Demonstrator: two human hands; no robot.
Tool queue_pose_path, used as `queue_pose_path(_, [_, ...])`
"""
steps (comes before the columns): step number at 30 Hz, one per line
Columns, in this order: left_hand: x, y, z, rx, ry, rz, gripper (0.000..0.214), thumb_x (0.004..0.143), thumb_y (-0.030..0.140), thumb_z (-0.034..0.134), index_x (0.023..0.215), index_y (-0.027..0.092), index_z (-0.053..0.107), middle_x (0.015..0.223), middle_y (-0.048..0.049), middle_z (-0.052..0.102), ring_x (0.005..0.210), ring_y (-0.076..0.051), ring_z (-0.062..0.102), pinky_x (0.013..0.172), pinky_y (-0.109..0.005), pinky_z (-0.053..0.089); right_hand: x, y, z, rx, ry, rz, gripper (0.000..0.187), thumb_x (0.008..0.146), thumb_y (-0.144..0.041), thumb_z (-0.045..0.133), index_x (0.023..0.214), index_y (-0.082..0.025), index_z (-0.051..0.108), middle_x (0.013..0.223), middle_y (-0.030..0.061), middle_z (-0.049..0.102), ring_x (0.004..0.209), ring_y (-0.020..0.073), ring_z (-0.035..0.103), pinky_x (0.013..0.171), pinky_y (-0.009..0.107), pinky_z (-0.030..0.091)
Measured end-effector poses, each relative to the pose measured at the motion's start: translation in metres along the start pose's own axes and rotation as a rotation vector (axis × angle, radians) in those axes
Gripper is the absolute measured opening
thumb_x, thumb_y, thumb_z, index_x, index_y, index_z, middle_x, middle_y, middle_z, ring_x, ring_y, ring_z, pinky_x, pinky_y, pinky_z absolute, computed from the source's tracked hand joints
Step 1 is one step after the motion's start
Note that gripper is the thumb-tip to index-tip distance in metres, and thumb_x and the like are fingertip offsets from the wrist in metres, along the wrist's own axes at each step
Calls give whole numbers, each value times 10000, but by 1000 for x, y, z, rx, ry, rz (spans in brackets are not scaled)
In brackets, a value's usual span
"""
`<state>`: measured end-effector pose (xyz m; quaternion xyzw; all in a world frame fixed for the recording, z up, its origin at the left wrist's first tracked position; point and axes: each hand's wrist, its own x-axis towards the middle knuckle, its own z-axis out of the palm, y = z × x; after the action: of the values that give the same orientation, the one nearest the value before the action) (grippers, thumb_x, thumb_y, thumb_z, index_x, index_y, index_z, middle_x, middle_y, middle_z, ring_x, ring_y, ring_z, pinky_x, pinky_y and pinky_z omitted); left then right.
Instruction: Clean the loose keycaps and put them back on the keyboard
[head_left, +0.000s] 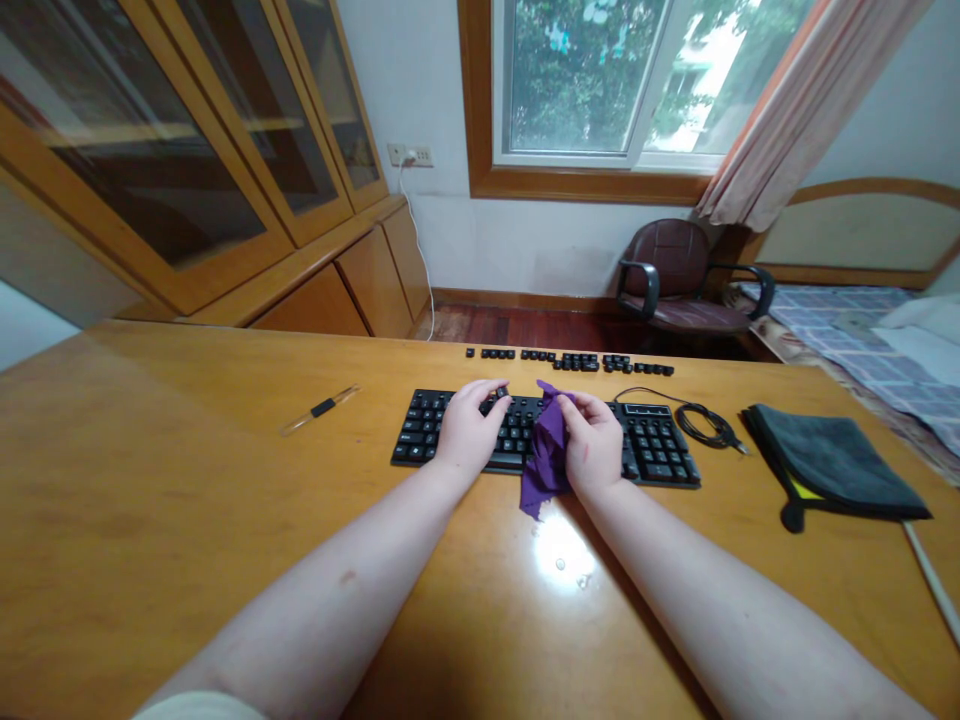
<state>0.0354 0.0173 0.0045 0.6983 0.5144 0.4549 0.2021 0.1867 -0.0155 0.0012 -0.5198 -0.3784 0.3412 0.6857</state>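
A black keyboard (510, 440) lies across the desk in front of me, some of its keycaps off in the upper rows. Above its left half, my left hand (472, 425) pinches a small black keycap (502, 393) between thumb and fingertips. My right hand (595, 440) is closed on a purple cloth (549, 450), which hangs down over the keyboard's middle and past its front edge. Behind the keyboard, several loose black keycaps (577, 362) are laid out in a broken row. Parts of the keyboard are hidden under both hands and the cloth.
On the left lies a thin clear tool with a black grip (322, 407). The coiled keyboard cable (705, 425) rests to the right, beside a folded dark grey cloth (840, 460). Beyond the wooden desk (187, 500) stand a chair (667, 265) and a glass-fronted cabinet (262, 130).
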Motion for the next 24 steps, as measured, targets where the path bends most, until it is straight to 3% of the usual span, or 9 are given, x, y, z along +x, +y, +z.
queue_pose_path(6, [-3,4,11,325,-202,129,216,770,280,602,971,257,679,941,-50,690,932,-251,570,937,-450,366,-2,3,1,-10,-15,-5,237,698,-383,663,789,-166,641,738,31,684,683,161,617,678,310,496])
queue_pose_path(10, [-6,5,17,406,-197,147,229,777,259,590,991,266,671,938,-55,700,935,-263,573,997,-523,273,0,7,1,0,-20,-2,241,705,-382,661,802,-162,640,744,33,681,690,160,613,683,309,490])
queue_pose_path(24, [-5,-1,21,368,-161,73,235,783,245,584,986,298,690,924,-55,709,938,-270,558,986,-549,261,0,8,2,8,-5,-7,237,696,-382,670,789,-165,643,737,31,680,689,162,608,683,305,484])
